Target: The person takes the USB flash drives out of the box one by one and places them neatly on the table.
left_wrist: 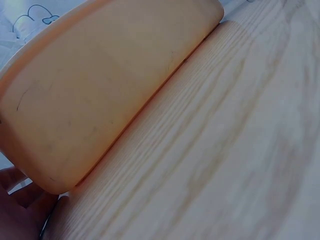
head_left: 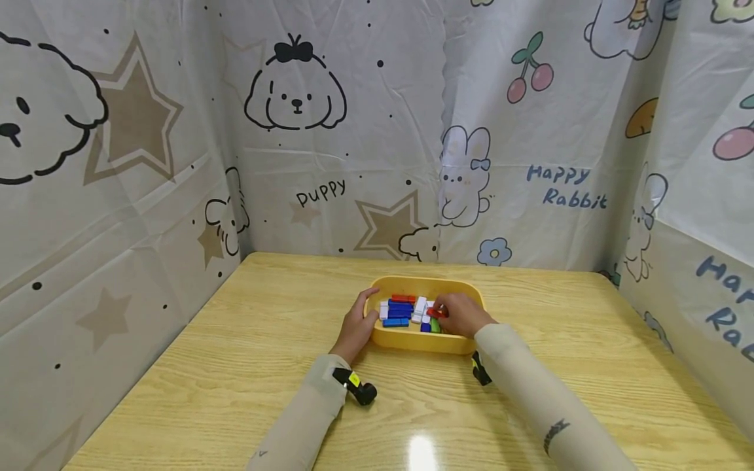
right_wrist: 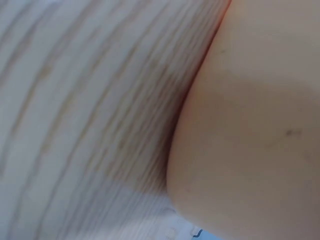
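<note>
A yellow plastic tub (head_left: 424, 341) stands on the table with small coloured oblong blocks inside. My left hand (head_left: 355, 327) holds the tub's left end, thumb and fingers about its rim; in the left wrist view, fingertips (left_wrist: 31, 196) show beside the tub's corner. Over the right part of the tub, my right hand (head_left: 465, 315) reaches in and pinches a red block (head_left: 434, 313). Beneath and beside it lie a green block (head_left: 435, 325) and white blocks (head_left: 420, 305). Blue blocks (head_left: 400, 310) lie further left, with another red block (head_left: 403, 299) behind them. The right wrist view shows only the tub's outer wall (right_wrist: 250, 140) and table.
The light wooden table (head_left: 265, 340) extends around the tub on all sides. A printed cloth (head_left: 330, 150) hangs behind the table and along both sides. A black wrist camera (head_left: 360, 391) is strapped to the left sleeve, and another (head_left: 480, 369) sits by the right wrist.
</note>
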Available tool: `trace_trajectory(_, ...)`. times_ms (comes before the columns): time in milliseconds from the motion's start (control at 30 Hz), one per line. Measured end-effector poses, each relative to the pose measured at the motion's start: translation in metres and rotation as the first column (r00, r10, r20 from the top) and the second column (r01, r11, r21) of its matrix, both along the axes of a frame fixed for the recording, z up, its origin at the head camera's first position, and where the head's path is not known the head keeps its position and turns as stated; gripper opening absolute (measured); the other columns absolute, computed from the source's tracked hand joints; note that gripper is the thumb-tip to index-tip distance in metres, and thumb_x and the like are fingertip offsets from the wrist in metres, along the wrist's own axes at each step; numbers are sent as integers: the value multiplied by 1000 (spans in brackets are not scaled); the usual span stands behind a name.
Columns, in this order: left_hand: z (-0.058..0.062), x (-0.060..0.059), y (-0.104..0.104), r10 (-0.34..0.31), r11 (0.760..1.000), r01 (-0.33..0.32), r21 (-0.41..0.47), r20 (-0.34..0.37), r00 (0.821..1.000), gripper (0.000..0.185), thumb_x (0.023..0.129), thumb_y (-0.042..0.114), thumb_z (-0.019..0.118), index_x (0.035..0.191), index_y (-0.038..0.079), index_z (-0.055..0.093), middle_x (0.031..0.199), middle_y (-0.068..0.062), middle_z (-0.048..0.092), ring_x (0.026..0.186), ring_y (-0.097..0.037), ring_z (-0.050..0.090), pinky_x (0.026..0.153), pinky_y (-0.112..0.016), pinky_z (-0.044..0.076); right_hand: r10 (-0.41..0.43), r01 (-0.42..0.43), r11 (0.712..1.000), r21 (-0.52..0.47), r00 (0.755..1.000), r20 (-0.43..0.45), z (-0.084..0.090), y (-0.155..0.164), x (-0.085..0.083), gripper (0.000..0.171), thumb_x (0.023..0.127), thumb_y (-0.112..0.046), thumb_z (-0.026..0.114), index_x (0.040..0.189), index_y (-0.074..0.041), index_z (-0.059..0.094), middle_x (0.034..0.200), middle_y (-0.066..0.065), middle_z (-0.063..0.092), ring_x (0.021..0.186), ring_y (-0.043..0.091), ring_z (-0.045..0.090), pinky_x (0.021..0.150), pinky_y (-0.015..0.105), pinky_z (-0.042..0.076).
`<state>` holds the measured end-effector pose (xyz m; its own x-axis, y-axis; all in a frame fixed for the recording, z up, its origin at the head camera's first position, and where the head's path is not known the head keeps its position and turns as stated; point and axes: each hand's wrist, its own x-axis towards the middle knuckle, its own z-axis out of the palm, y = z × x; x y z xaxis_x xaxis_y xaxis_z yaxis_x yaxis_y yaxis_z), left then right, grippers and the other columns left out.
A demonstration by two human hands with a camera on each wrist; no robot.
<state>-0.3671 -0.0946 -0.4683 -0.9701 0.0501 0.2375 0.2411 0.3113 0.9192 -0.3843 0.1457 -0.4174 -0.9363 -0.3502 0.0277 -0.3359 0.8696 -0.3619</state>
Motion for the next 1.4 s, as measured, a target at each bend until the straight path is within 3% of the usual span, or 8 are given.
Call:
trace_trajectory(400, -2, -2, 0, -5, 1000, 5, 1, -4, 1000, 52, 92, 12, 44, 143, 18, 42, 153, -4, 34, 141, -26, 28, 113, -53, 22, -9, 8, 1000, 18, 1000, 30, 1, 1, 0, 35, 83, -13, 72, 117, -13, 65, 93, 3, 64, 81, 21, 54, 82, 38, 50)
trace_trajectory(567, -3, -2, 0, -4, 1000, 4, 7, -6, 1000, 51, 91, 11, 44, 142, 19, 43, 153, -4, 35, 141, -25, 29, 112, -52, 22, -9, 8, 999, 51, 1000, 26, 0, 1, -1, 32, 83, -14, 71, 115, -14, 66, 90, 2, 61, 81, 22, 53, 80, 37, 48)
trace_trajectory(867, -2, -2, 0, 0, 1000, 0, 4, -9, 1000, 51, 91, 11, 44, 142, 20, 44, 152, -4, 36, 140, -24, 30, 113, -51, 23, -12, 8, 997, 72, 998, 56, -2, 0, -3, 36, 84, -17, 71, 119, -16, 64, 96, 2, 62, 87, 22, 53, 92, 43, 47)
trace_trajectory(1100, -3, 0, 0, 2, 1000, -2, 12, -15, 1000, 51, 91, 12, 44, 141, 19, 44, 152, -4, 36, 140, -25, 30, 112, -51, 23, 29, -32, 997, 66, 999, 43, 0, 1, -2, 36, 83, -15, 72, 118, -12, 63, 91, 3, 60, 80, 21, 52, 81, 37, 48)
trace_trajectory(1400, 0, 1, -1, 3, 1000, -3, 8, -32, 999, 52, 90, 12, 44, 141, 18, 44, 151, -6, 38, 138, -26, 34, 111, -51, 26, -35, 35, 999, -7, 999, 29, 19, -1, 6, 36, 82, -12, 72, 115, -8, 59, 82, 4, 57, 73, 21, 52, 70, 32, 47)
